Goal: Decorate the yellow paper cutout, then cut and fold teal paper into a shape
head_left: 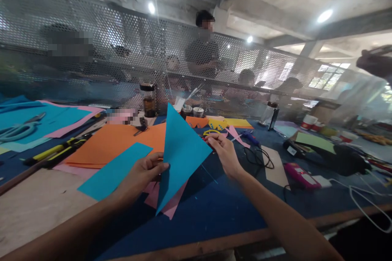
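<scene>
A folded blue sheet of paper (181, 155), triangular in outline, is held up over the table in front of me. My left hand (150, 167) pinches its left edge between thumb and fingers. At the paper's right corner, the fingers of my right hand (223, 151) are pinched together; a small red thing shows just behind them. A blue paper strip (114, 171) lies under my left forearm. Pink paper pieces (174, 206) lie on the table, partly hidden by the folded sheet. Behind my left hand spreads a stack of orange paper (104, 142).
Scissors (23, 130) rest on blue sheets at the left, near yellow-black cutters (55, 151). A glass jar (149, 102) stands at the back. A blue glue gun (250, 136), cables and a magenta device (301, 175) lie right. People are beyond a perforated metal screen (122, 28).
</scene>
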`<state>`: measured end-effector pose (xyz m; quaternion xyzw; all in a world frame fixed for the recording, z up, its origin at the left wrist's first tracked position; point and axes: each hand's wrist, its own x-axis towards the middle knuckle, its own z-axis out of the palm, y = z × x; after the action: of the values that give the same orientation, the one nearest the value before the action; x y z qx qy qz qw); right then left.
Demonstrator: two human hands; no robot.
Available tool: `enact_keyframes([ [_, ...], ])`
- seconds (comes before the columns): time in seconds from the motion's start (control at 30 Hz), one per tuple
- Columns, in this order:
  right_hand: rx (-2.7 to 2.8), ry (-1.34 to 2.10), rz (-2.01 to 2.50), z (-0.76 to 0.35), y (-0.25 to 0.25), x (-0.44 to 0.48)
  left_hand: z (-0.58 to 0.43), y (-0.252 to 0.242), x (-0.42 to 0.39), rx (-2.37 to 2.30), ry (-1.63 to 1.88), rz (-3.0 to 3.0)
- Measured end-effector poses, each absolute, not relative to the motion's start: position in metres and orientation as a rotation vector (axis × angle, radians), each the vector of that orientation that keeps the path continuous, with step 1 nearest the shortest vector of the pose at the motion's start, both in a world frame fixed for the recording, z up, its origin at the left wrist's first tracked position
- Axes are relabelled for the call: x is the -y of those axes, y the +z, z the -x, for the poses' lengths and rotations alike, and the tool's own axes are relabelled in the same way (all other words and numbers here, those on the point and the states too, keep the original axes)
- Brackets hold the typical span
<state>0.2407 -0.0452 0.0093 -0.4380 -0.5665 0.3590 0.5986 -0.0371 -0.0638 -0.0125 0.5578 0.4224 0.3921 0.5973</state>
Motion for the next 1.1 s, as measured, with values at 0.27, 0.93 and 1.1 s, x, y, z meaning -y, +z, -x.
enact_keyframes([
  [0.27, 1.393, 0.617, 0.979, -0.246, 0.023, 0.050, 0.037, -0.007, 0.068, -0.911, 0.793, -1.343],
  [0.93, 2.674, -0.596, 0.859, -0.180, 0.049, 0.078, 0.035, -0.016, 0.063, -0.980, 0.762, -1.849],
  [1.1, 2.683, -0.370, 0.980, -0.195, 0.054, 0.077, 0.036, -0.018, 0.063, -1.041, 0.706, -1.845],
])
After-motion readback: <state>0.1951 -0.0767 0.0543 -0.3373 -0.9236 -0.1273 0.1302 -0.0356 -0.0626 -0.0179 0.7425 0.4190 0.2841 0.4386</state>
